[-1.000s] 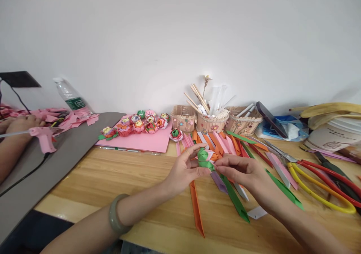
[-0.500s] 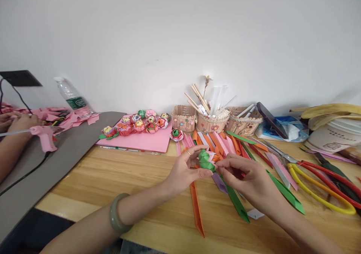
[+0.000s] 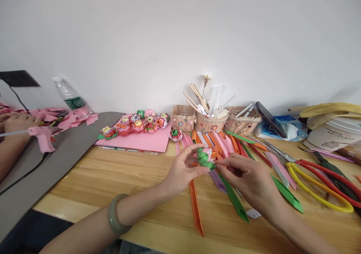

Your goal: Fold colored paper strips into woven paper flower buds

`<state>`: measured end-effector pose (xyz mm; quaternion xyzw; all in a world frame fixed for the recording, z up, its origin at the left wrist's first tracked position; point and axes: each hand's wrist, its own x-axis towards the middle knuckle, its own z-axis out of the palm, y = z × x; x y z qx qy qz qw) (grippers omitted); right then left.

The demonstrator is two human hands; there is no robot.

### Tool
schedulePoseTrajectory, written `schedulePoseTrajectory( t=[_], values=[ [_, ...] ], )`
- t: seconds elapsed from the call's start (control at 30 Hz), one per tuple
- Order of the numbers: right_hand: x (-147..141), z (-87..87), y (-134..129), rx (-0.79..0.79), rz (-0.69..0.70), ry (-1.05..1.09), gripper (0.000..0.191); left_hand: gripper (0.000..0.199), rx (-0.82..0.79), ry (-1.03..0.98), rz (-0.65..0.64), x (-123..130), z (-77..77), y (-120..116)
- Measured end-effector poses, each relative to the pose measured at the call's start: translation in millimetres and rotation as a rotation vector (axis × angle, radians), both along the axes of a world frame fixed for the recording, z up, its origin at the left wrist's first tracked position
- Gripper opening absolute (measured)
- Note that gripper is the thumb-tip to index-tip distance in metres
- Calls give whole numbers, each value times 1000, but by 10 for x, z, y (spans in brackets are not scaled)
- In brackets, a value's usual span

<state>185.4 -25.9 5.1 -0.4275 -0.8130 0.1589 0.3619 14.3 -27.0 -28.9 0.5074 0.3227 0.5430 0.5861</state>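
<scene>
A small paper flower point(image 3: 205, 158) with green outer petals and pink and white inner ones is held above the wooden table. My left hand point(image 3: 180, 171) has it between thumb and fingers from the left side. On its right edge, the thumb and fingertips of my right hand point(image 3: 242, 171) are pinched on a petal. Below and behind the hands lie folded paper strips point(image 3: 222, 143) in orange, pink, green and purple. Several finished paper flowers point(image 3: 138, 125) rest on a pink sheet point(image 3: 149, 144) at the left.
Three small baskets point(image 3: 183, 123) with sticks stand by the wall. Scissors point(image 3: 321, 179) and a white tub point(image 3: 327, 133) are at the right. On the left are a bottle point(image 3: 70, 96), a pink glue gun point(image 3: 43, 138) and another person's hands point(image 3: 19, 124).
The view has shifted slightly. The flower has tilted a little in my fingers, and both hands keep hold of it.
</scene>
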Motion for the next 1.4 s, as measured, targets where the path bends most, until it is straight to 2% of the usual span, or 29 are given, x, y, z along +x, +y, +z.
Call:
schedulePoseTrajectory(
  t=[0.4, 0.6, 0.8, 0.9, 1.07, 1.4],
  values=[
    [16, 131, 25, -247, 85, 87, 20, 51, 20, -29, -54, -6, -37, 13],
    [33, 144, 21, -311, 72, 84, 16, 54, -1, -34, -64, 3, -29, 12],
    [87, 188, 67, -391, 240, 52, 29, 54, -41, -61, -57, -1, -13, 19],
    [130, 214, 91, -435, 276, 14, 29, 55, -59, -68, -75, -6, -22, 25],
    [172, 201, 119, -472, 267, 0, 28, 57, -66, -50, -124, -1, -16, 22],
    [152, 129, 100, -455, 195, 13, 25, 58, -71, -9, -114, -7, -17, 15]
  ],
)
